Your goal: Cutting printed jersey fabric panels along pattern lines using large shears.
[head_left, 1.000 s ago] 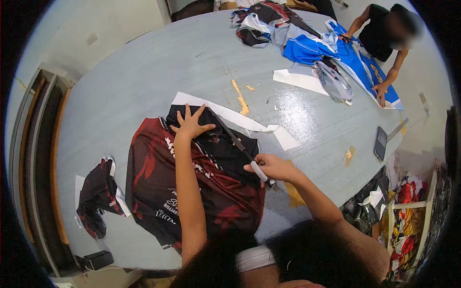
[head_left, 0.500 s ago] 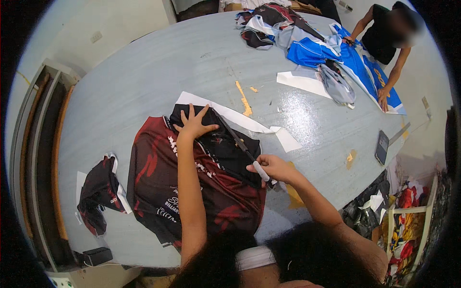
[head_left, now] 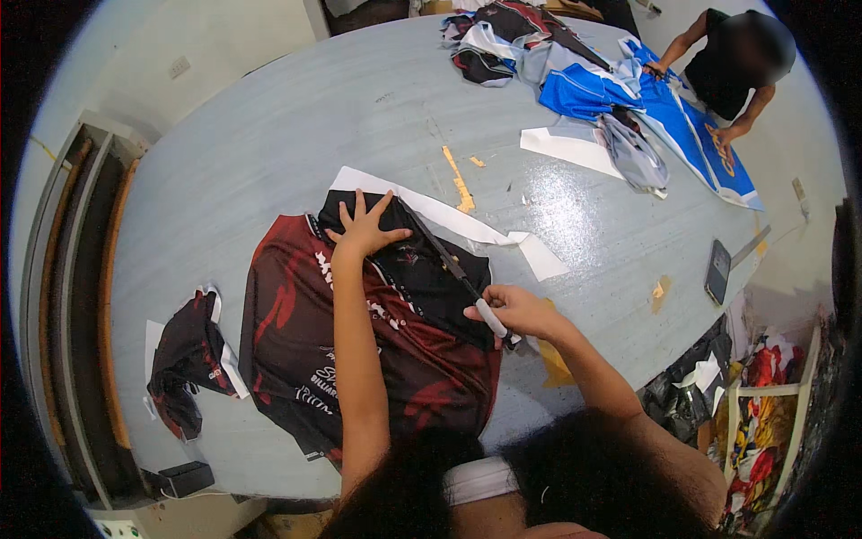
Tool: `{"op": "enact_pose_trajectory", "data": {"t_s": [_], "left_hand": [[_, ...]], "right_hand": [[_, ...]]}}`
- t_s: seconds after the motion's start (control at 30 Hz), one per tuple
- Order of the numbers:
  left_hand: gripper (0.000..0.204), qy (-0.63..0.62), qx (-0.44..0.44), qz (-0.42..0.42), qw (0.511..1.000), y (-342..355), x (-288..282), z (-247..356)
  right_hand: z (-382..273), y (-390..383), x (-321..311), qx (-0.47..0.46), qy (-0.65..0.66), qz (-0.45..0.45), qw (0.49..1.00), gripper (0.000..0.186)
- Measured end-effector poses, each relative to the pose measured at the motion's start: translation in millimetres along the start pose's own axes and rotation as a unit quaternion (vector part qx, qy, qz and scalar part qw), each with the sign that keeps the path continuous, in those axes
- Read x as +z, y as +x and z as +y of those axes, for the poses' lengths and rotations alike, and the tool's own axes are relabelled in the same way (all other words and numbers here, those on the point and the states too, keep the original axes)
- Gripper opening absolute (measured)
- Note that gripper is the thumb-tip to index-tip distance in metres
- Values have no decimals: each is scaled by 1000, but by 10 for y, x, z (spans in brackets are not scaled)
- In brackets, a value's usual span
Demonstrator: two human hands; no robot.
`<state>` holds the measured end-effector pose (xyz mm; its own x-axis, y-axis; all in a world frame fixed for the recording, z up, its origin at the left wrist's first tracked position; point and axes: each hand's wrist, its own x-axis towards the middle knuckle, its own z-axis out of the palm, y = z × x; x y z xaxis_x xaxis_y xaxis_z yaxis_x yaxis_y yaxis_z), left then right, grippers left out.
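My left hand lies flat with fingers spread on a folded black part of a dark red and black jersey. The thumb points right. My right hand is closed around the white-wrapped handle of a long, narrow dark tool, whose kind I cannot make out for certain. The tool lies slantwise along the black fabric, its far end just right of my left fingers. A strip of white paper or fabric runs along the far edge of the jersey and bends at its right end.
Left of the jersey lies a smaller dark garment piece. A black box sits at the near left edge. Blue and grey fabrics heap at the far right, where a person works. A phone lies by the right edge.
My hands, the jersey and the tool hold almost the same places; the view has shifted slightly. At the far right, the other person's hand has moved up along the blue fabric.
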<state>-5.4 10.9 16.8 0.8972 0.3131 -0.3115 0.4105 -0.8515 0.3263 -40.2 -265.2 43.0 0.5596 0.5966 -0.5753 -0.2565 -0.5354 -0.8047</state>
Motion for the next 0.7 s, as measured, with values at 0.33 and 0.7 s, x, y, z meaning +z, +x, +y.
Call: {"op": "enact_pose_trajectory", "data": {"t_s": [0.33,0.7], "left_hand": [[89,4,11,-6,1000,-16,-19,23],[95,-13,5,-11,1000,-10,-13,21]], "right_hand": [[2,-2,-21,-6,0,5,1000,37],[16,5,-42,-16,-23,-12,1000,34]]}}
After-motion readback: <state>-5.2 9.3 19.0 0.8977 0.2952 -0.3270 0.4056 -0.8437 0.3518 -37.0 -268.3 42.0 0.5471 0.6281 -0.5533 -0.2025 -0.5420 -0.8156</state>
